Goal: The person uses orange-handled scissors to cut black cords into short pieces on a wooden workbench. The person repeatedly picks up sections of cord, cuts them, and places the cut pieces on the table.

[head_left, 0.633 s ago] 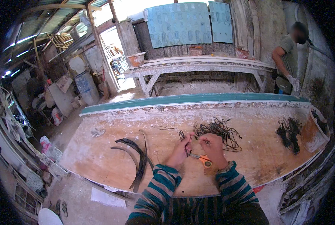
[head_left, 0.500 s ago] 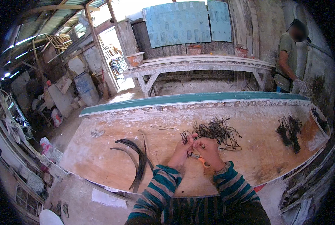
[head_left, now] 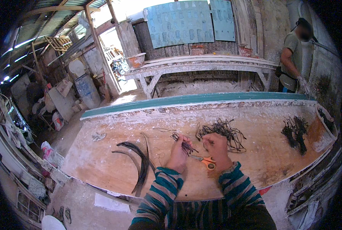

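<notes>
My left hand (head_left: 177, 151) is closed around a small bundle of thin dark cords (head_left: 188, 147), whose looped ends stick out past the fingers. To its right, my right hand (head_left: 217, 150) is raised with its fingers curled in; anything between them is too small to make out. Directly behind the right hand spreads a loose heap of black looped cords (head_left: 232, 132). On the wooden board between my forearms lies a pair of scissors (head_left: 210, 165) with orange handles, its blades pointing toward the left hand.
Several long dark strips (head_left: 142, 165) lie curved on the board's left. At the right are tied black cord bunches (head_left: 296, 132) and a tipped bucket (head_left: 322, 132). Beyond a green-edged beam (head_left: 198, 99) stands a long whitish bench (head_left: 201, 63). A person (head_left: 291, 57) stands far right.
My hands, together before, have moved apart: the left one with the bundle slightly left, the right one right toward the cord heap. The scissors show more fully.
</notes>
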The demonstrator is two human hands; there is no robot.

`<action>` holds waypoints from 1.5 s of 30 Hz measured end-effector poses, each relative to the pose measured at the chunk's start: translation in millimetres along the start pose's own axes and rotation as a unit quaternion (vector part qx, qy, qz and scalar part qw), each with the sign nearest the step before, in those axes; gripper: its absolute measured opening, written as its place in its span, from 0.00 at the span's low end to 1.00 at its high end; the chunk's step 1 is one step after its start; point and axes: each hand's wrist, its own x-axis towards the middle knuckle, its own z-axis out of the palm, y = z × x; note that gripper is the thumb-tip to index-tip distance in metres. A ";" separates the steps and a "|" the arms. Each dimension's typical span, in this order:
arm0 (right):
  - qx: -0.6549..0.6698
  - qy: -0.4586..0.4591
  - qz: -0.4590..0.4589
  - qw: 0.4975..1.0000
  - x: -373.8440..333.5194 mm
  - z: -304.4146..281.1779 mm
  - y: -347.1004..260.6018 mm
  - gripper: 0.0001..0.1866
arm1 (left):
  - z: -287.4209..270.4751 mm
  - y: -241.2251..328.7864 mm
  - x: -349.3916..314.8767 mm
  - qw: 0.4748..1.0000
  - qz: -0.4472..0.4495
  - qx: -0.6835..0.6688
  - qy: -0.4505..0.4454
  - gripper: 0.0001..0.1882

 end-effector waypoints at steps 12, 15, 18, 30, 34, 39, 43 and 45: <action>-0.219 -0.130 0.129 0.958 -6.3 -19.4 31.0 0.10 | -24.4 11.1 9.7 0.991 -0.048 -0.089 -0.093 0.13; -0.216 -0.134 0.135 0.958 -6.8 -17.6 39.9 0.09 | -20.3 11.3 8.4 0.992 -0.055 -0.084 -0.080 0.14; -0.195 -0.131 0.148 0.961 -5.5 -15.6 41.2 0.08 | -19.7 11.3 7.4 0.994 -0.058 -0.066 -0.069 0.14; -0.161 -0.083 0.099 0.978 -1.8 -17.8 28.8 0.06 | -12.9 6.3 2.0 0.997 -0.055 -0.013 -0.053 0.15; -0.024 -0.065 0.113 0.991 -0.2 -14.2 13.4 0.05 | -1.9 6.6 -3.3 0.996 -0.040 0.063 -0.039 0.22; 0.086 -0.155 0.131 0.976 -5.3 -10.3 -25.0 0.06 | -0.2 -2.1 -6.3 0.982 -0.001 0.159 -0.101 0.24; 0.147 -0.207 0.145 0.956 -16.5 -2.1 -33.6 0.06 | -4.2 -8.6 -5.3 0.980 -0.007 0.176 -0.090 0.21; 0.151 -0.223 0.140 0.953 -20.1 3.5 -28.3 0.06 | -3.5 -9.2 -5.9 0.988 -0.036 0.130 -0.070 0.19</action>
